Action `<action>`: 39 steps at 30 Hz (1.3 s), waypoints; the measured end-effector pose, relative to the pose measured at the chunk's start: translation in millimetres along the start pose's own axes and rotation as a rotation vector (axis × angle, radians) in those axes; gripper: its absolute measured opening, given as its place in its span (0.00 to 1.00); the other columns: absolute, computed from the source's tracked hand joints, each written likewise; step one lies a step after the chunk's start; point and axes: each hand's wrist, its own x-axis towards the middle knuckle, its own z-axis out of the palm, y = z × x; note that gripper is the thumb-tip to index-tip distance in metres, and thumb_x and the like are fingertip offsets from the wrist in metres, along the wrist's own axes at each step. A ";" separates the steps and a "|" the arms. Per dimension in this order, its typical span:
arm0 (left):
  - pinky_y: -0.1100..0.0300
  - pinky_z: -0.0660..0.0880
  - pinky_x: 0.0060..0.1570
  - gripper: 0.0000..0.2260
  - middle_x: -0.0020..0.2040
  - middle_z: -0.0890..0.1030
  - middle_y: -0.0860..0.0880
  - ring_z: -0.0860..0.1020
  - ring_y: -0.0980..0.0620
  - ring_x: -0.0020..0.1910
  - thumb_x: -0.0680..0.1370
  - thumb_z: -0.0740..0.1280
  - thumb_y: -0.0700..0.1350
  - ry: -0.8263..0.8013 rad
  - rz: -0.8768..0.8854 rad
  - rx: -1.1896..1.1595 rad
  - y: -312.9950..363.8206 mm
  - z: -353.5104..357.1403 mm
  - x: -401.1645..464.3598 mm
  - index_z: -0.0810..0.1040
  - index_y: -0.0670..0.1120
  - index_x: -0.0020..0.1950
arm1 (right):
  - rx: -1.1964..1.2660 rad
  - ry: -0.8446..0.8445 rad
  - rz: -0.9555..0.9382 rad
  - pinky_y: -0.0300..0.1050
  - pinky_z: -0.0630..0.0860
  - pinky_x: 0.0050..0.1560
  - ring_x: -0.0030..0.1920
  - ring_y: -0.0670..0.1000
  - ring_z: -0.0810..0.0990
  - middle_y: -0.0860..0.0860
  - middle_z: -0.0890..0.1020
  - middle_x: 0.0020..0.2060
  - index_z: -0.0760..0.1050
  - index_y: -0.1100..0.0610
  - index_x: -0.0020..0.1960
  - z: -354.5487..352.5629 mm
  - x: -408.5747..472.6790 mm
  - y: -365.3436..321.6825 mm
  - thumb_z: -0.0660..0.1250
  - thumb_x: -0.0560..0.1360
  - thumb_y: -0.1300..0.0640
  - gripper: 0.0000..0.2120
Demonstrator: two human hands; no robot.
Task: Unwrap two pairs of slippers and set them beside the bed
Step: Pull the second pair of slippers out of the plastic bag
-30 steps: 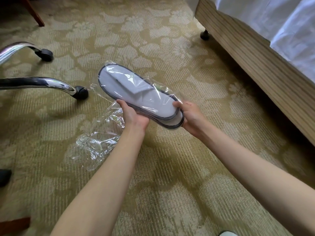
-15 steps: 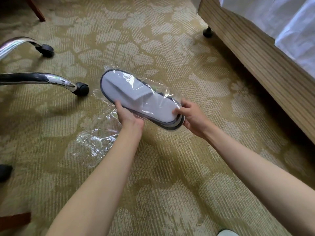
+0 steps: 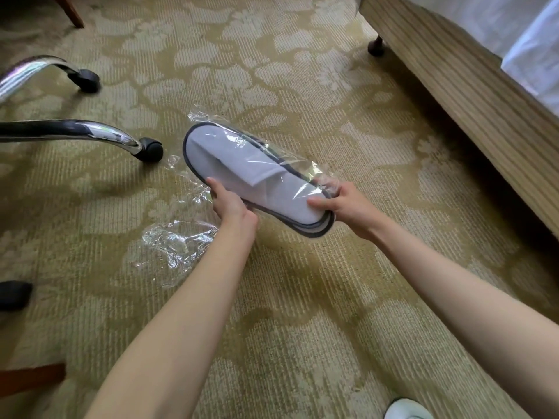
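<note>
A pair of white slippers [image 3: 242, 167] with dark trim, stacked flat in a clear plastic wrapper, hangs above the carpet at mid-frame. My left hand [image 3: 230, 204] grips the near long edge of the pair from below. My right hand [image 3: 348, 204] holds the heel end, its thumb on the white sole and its fingers pinching crinkled plastic at the wrapper's end. An empty clear wrapper [image 3: 175, 240] lies crumpled on the carpet beneath my left forearm. The wooden bed base [image 3: 472, 95] with white bedding runs along the right.
Chrome chair legs with black castors [image 3: 151, 149] reach in from the left. A black bed foot [image 3: 376, 48] stands at the upper right. The toe of a white slipper [image 3: 406, 409] shows at the bottom edge. Patterned olive carpet covers the floor.
My right hand has shifted its grip at the heel end, with fingers now pinching the plastic there. The slippers stay between both hands in nearly the same place.
</note>
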 end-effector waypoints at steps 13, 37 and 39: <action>0.43 0.68 0.68 0.26 0.70 0.73 0.46 0.72 0.45 0.69 0.82 0.51 0.59 0.017 -0.098 -0.022 -12.3 -9.9 17.7 0.68 0.44 0.72 | 0.251 0.108 0.170 0.49 0.77 0.54 0.52 0.53 0.81 0.56 0.80 0.59 0.77 0.58 0.61 -33.5 -0.6 48.6 0.66 0.71 0.71 0.19; 0.46 0.76 0.60 0.10 0.61 0.80 0.42 0.78 0.43 0.50 0.81 0.57 0.43 0.034 -0.066 -0.128 14.0 -8.6 41.6 0.78 0.48 0.49 | 0.492 0.301 0.011 0.41 0.81 0.41 0.39 0.50 0.83 0.51 0.86 0.38 0.81 0.60 0.49 -38.6 0.5 56.4 0.69 0.69 0.69 0.10; 0.48 0.77 0.56 0.12 0.54 0.80 0.42 0.77 0.43 0.47 0.79 0.57 0.40 0.058 -0.052 -0.116 18.4 -8.9 41.2 0.77 0.47 0.41 | 0.480 0.303 0.011 0.40 0.80 0.42 0.40 0.49 0.83 0.51 0.85 0.39 0.81 0.60 0.50 -42.5 -2.1 56.8 0.69 0.69 0.69 0.11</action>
